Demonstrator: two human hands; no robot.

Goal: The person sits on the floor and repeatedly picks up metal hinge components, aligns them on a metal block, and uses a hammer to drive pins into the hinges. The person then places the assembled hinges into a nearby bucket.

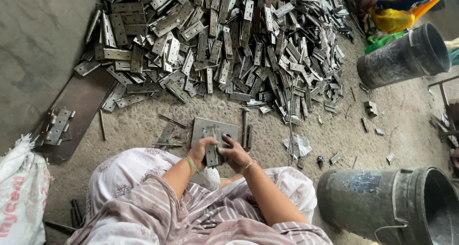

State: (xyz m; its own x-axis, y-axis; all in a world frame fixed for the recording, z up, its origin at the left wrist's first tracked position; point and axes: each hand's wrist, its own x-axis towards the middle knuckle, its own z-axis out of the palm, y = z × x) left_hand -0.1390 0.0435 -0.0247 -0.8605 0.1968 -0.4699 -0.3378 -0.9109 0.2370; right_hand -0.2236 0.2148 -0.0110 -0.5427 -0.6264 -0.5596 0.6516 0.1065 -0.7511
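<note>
- A seated person works on a dusty, gritty concrete floor point(143, 125), knees draped in pale patterned cloth, sleeves striped.
- The left hand point(200, 150) and right hand point(234, 154) meet just above the lap, both closed around 1 grey metal hinge point(212, 154) held upright between them.
- Just beyond the hands, a flat square steel plate point(217, 127) lies on the floor, with a hammer point(245, 125) beside its right edge.
- A broad heap of hinge leaves point(224, 44) spreads across the top of the view, well apart from the hands.
- A dark metal sheet point(81, 106) lies at left, with a few assembled hinges point(57, 127) at its edge.
- A white woven sack point(21, 197) sits at lower left.
- 2 dark buckets stand at right: the near bucket point(382, 202) by the person's knee, the far bucket point(406, 56) tipped on its side.
- Another person's yellow clothing point(397, 5) shows at top right.
</note>
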